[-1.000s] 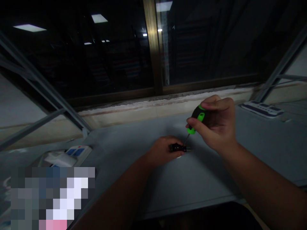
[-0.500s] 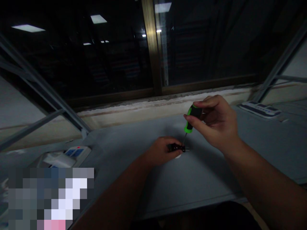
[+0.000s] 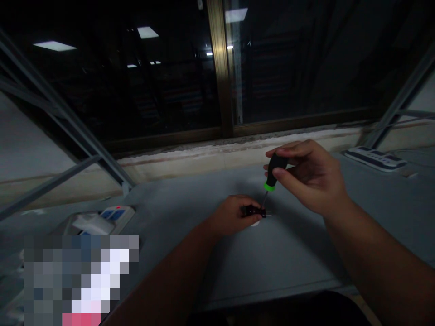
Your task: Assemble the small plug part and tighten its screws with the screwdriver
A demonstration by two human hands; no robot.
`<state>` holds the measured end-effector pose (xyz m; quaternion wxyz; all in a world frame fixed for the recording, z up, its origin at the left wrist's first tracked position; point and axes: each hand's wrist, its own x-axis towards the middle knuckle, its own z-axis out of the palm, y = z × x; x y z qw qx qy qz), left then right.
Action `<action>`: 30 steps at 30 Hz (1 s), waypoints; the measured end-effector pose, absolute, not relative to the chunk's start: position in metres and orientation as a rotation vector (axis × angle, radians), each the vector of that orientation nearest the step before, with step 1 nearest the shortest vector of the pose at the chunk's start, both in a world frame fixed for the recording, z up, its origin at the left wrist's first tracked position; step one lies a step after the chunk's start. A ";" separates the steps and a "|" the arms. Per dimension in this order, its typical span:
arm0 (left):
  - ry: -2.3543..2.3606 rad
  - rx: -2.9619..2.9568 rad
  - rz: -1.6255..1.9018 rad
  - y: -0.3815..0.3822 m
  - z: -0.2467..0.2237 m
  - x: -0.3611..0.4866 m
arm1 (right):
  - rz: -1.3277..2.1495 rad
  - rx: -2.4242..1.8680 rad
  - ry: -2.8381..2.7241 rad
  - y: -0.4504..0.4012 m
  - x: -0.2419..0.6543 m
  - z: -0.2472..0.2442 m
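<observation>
- Step in hand: the screwdriver [image 3: 271, 173] is held upright over the plug [image 3: 253, 211], and its thin shaft comes down to the plug's top. Whether the tip sits in a screw is too small to tell.
- Left hand [image 3: 231, 215]: curled closed around the plug, gripping it low on the table [image 3: 299, 253].
- Right hand [image 3: 309, 179]: half closed at 2 o'clock from the plug, with thumb and fingers pinching the black-and-green handle.
- Plug: black, at the table's centre, its metal pins pointing to 3 o'clock; a white object [image 3: 254, 223] lies just under it.
- Next move: any turn calls for the tip kept square on the plug and the left hand steady.
- Around: a power strip [image 3: 375, 158] at 2 o'clock, another power strip [image 3: 117, 217] at 9 o'clock.
</observation>
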<state>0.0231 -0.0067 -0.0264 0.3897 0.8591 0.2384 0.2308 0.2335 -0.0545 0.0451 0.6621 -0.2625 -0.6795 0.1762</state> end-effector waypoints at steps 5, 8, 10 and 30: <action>0.603 2.258 0.602 -0.006 -0.025 0.024 | 0.142 -0.717 -1.561 -0.048 0.238 0.047; 0.618 2.255 0.592 -0.007 -0.024 0.023 | 0.067 -0.734 -1.537 -0.045 0.238 0.043; 0.626 2.242 0.589 -0.007 -0.025 0.022 | 0.042 -0.731 -1.511 -0.043 0.237 0.036; 0.776 2.322 0.683 -0.009 -0.027 0.012 | 0.864 -0.929 -1.005 0.039 0.263 -0.037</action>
